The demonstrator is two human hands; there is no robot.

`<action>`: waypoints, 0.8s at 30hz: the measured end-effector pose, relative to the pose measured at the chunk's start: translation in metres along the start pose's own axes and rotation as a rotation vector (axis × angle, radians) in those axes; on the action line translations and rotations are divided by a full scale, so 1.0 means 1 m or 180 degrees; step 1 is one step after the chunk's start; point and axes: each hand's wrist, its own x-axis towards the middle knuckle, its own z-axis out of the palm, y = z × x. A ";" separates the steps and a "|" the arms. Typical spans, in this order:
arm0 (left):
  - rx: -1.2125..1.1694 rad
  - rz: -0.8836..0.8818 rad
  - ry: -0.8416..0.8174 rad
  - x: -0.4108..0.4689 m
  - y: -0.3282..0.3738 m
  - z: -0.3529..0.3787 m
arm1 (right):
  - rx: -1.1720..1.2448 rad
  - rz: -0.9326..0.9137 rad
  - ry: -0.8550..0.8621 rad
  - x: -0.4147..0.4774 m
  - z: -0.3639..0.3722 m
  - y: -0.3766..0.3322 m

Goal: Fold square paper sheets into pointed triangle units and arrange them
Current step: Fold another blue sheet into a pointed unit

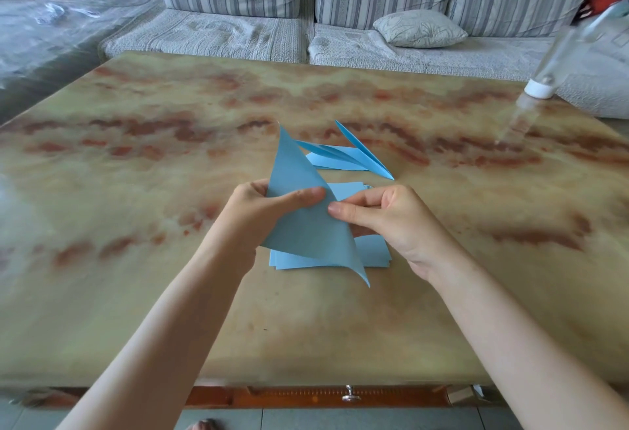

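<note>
Blue paper sheet (299,201), curled, is pinched by the left hand (269,208) and the right hand (384,218) above the stack (374,252).

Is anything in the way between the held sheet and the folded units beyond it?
Nothing visible. The left hand and right hand hold the sheet above the flat stack; the units lie just beyond.
</note>
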 end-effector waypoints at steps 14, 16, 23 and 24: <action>-0.0028 0.0061 0.0115 -0.003 0.006 -0.003 | -0.0275 0.0189 -0.0284 -0.003 -0.009 0.002; -0.0060 0.0068 0.0143 -0.002 0.007 -0.004 | -0.0316 0.0213 -0.0310 -0.004 -0.010 0.003; -0.0105 0.0132 0.0232 0.001 0.007 -0.007 | -0.0510 0.0255 -0.0340 -0.004 -0.015 0.005; -0.0115 0.0135 0.0220 0.001 0.007 -0.008 | -0.0481 0.0260 -0.0353 -0.005 -0.017 0.006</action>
